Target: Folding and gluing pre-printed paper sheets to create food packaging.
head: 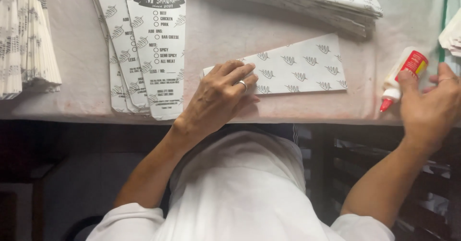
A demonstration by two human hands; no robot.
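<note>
left hand (218, 94) lies flat, pinning the thin, floppy folded paper sleeve (300, 67) by its end; right hand (430, 101) grips the light glue bottle (402, 75) around its body

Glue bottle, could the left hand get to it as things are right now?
Probably not easily. The left hand presses on the folded paper, while the glue bottle lies at the table's far right, with the right hand already on it.
</note>
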